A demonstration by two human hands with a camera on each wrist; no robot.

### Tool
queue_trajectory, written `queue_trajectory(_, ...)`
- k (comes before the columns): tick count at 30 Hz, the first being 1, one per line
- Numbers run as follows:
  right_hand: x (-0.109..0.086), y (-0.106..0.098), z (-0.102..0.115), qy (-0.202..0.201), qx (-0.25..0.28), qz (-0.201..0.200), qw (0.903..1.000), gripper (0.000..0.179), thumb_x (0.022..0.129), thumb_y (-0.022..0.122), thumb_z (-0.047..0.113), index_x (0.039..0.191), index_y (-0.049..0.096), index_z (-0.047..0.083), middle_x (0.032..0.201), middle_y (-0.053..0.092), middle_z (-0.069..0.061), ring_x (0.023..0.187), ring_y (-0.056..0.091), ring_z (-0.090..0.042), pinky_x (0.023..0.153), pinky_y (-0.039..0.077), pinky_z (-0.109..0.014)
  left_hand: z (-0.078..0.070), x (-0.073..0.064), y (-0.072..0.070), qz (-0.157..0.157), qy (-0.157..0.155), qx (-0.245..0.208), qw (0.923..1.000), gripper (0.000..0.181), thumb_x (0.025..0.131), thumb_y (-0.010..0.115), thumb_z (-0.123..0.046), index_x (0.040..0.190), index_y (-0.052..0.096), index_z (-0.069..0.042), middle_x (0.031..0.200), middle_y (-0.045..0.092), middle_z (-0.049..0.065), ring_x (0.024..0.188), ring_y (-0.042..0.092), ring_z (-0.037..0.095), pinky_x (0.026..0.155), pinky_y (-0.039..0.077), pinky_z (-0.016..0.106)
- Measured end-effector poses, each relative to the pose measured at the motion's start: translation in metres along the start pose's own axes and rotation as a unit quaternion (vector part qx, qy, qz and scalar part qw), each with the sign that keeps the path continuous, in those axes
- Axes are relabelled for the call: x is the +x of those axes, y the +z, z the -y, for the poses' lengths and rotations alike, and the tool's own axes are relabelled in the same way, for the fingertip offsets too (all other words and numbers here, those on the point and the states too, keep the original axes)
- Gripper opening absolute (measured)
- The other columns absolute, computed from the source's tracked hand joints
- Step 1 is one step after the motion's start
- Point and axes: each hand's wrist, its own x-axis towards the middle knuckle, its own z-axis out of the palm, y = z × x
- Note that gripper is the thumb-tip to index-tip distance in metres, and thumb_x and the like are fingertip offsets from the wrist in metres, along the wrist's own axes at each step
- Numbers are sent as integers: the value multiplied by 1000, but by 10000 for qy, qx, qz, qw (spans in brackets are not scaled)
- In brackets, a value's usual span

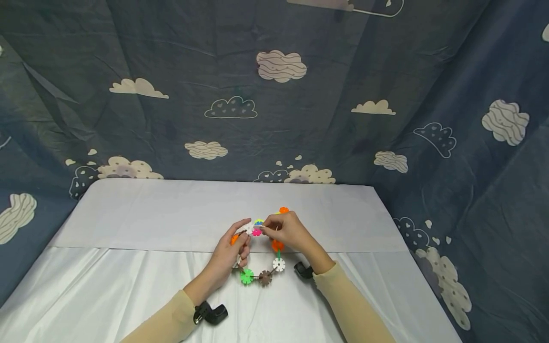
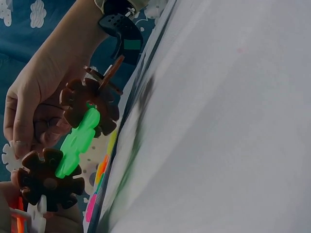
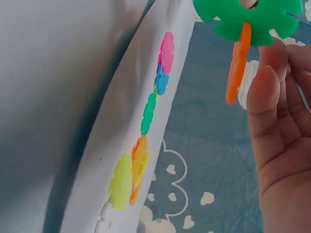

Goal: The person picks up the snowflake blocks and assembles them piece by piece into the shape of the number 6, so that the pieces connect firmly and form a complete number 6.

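A dark, cloud-printed cloth point(image 1: 317, 133) was hung behind the white-covered desk point(image 1: 141, 214). Over it, a chain point(image 1: 265, 277) of slotted discs was gripped by the left hand point(image 1: 223, 252). A white disc point(image 2: 9, 158), partly hidden, was pinched by the right hand point(image 1: 291, 231), close to the left fingers; its slots could not be made out. For a sound join, the slots were best lined up crosswise, the mating disc braced near its rim, and pressure applied straight, since thin discs might have been bent. The run with the linked green disc point(image 3: 257, 31) and orange disc point(image 3: 238, 73) was best kept slack, lest joints be tugged apart.
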Motion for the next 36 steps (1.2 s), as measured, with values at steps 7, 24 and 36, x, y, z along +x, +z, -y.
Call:
queue_trajectory(7,0,0,-1,178,127,122,9997,8,97,78,12,90,79,9,78,77,-15,59,63,-4,59,53,-20,0,0,1,10,-25,-19,10000,42,115,46,-17,157,44,-22,91,50,1,62,41,10,48,39,22)
queue_trajectory(24,-1,2,-2,737,812,152,9939,18,100,73,16,92,76,0,81,74,-20,62,63,-12,59,55,-23,1,2,1,35,-253,-143,9996,39,116,45,-23,154,45,-17,92,52,-1,61,38,8,47,36,21)
queue_trajectory(36,0,8,3,-42,-235,137,9996,15,100,75,12,91,76,0,77,74,-11,60,54,-2,60,52,-19,2,0,0,115,-108,272,9995,35,115,46,-21,151,49,-23,90,52,2,59,40,9,48,39,22)
